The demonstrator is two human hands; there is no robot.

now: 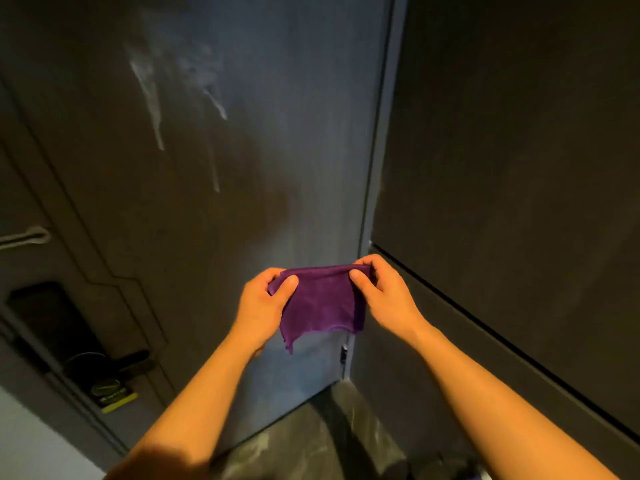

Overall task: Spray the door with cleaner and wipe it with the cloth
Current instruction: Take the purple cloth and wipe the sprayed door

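A dark grey door (277, 140) fills the view ahead. White foam streaks of cleaner (149, 95) run down its upper part. A purple cloth (322, 299) hangs folded in front of the door's lower right, held by its top edge. My left hand (266, 303) pinches its left corner and my right hand (381, 292) pinches its right corner. Neither the cloth nor the hands touch the door. No spray bottle is in view.
On the door's left side are a door handle (114, 365) with a dark lock panel (52, 320) and a metal latch (27, 237). A dark wall (519, 168) meets the door at the right. The marbled floor (311, 441) lies below.
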